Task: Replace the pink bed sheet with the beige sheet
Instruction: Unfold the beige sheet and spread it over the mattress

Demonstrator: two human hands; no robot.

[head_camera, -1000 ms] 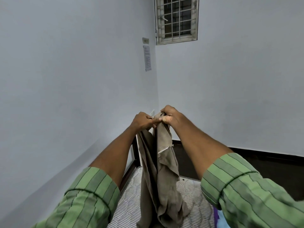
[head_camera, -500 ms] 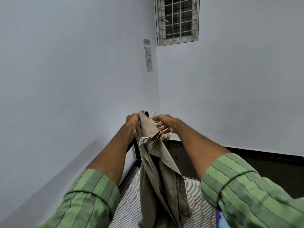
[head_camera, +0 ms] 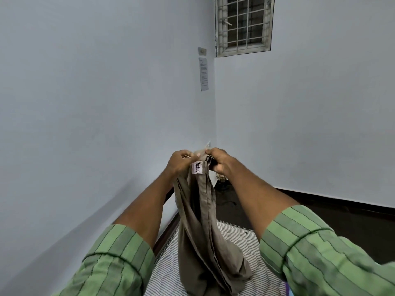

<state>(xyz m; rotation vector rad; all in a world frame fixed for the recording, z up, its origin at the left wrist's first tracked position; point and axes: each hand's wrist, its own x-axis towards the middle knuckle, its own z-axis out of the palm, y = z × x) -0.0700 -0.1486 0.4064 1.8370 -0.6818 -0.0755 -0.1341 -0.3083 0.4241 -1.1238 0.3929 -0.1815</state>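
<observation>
The beige sheet [head_camera: 205, 227] hangs bunched in a long, twisted column from both hands down to the bed, its lower folds pooled on the striped mattress [head_camera: 168, 272]. No pink sheet is plainly in view; the ticking lies bare where it shows, so the stripping seems done and the spreading not yet begun. A dark bed frame [head_camera: 168, 227] runs along the pale wall on the left side, which probably explains why the cloth is raised over the middle of the bed and not off to that side.

The two forearms, in rolled green striped sleeves [head_camera: 119, 259], reach forward and upward so that the fabric falls free under its own weight, likely to let the folds drop out.

The left hand [head_camera: 181, 161] pinches the top edge of the cloth between thumb and curled fingers. The right hand [head_camera: 220, 161] grips the same edge just beside it, fingers wrapped round the gathered hem. The hands are close together, nearly touching, as though hunting along the border for a corner.

A small white label [head_camera: 197, 167] sewn at the hem faces the camera, just under the left thumb; it may serve as a marker for which edge is being held.
</observation>
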